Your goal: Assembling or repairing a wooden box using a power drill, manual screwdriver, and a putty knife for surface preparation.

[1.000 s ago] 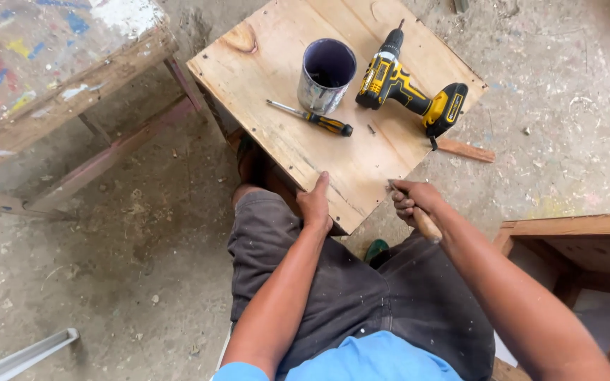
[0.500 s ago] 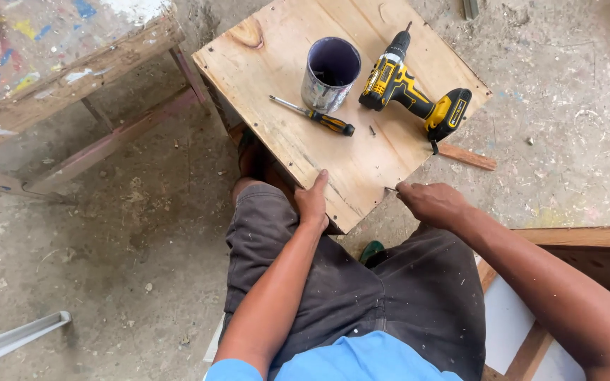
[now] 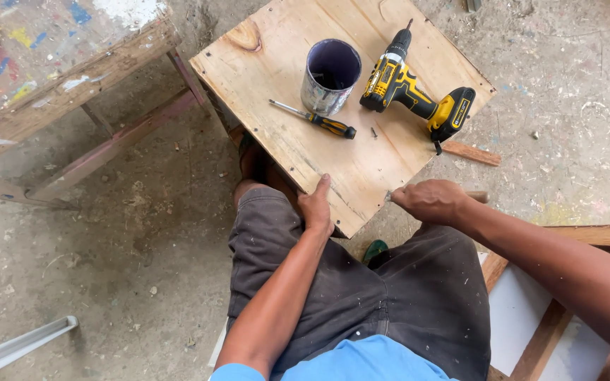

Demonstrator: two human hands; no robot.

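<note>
Now: board steadied at its near edge, tool at the near corner

Far left: paint-spattered table (image 3: 51, 77). It is well apart from the work and not in use.

Left hand (image 3: 317, 208): clamped on the near edge of the plywood board (image 3: 284, 56). The thumb lies on top and the fingers are hidden beneath. Judged to be a bracing grip, not a carrying one.

Board: pale plywood set cornerwise in front of the person's knees. It has a knot mark near its left corner, a row of small dark fastener heads along the near-left edge, and scuffs and dust across the face. What supports it is hidden.

On the board, left to right:
- Screwdriver (image 3: 315, 120), near the middle.
- Grey tin can (image 3: 330, 77), upright and open-topped, just behind the screwdriver.
- One loose screw (image 3: 373, 132).
- Yellow-and-black cordless drill (image 3: 414, 95), lying on its side toward the right corner.

None of these is touched.

Right hand (image 3: 432, 201): closed around a wooden-handled tool (image 3: 476, 197). The handle end sticks out to the right. A small metal tip shows just beside the board's near corner. I cannot tell what kind of tool it is, or whether the tip touches the wood.

Step in hand (judgement): work at the near corner, with the board held firm against it. Any further stroke there calls for the left grip to stay tight and the tip to be lined up on the edge, since the drill and can would shift if the board jolts.

Right of the board: a wood strip (image 3: 471, 152) on the concrete floor.
</note>
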